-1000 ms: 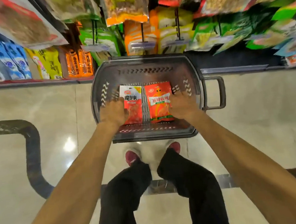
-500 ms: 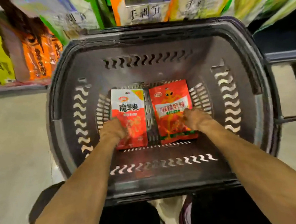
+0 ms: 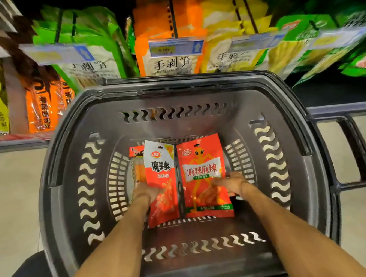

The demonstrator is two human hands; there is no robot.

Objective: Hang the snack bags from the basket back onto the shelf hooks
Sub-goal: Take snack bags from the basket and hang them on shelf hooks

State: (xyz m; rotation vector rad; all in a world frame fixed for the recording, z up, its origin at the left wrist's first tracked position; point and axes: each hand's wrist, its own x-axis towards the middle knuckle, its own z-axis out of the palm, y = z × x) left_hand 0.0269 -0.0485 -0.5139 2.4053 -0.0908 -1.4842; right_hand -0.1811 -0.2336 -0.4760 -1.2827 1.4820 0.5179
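A dark grey shopping basket (image 3: 289, 96) stands on the floor below the shelf. Two snack bags lie side by side on its bottom. The white-and-red bag (image 3: 160, 163) is tilted up at its left edge, and my left hand (image 3: 146, 193) grips its lower left side. The red bag with an orange figure (image 3: 199, 159) lies to its right, and my right hand (image 3: 232, 182) grips its lower right edge. A third bag (image 3: 136, 165), orange with a red top, shows from under the white-and-red one. Shelf hooks (image 3: 172, 16) above carry rows of hanging bags.
Green (image 3: 92, 46), orange (image 3: 164, 66) and yellow bags (image 3: 231, 44) hang just beyond the basket's far rim, with price tags (image 3: 175, 47) at the hook ends. The basket's handle (image 3: 357, 150) sticks out to the right. Pale floor lies on both sides.
The view has dropped closer to the basket. My left hand has tilted up the white-and-red bag, uncovering a third bag beneath it. My right hand has stayed on the red bag's right edge.
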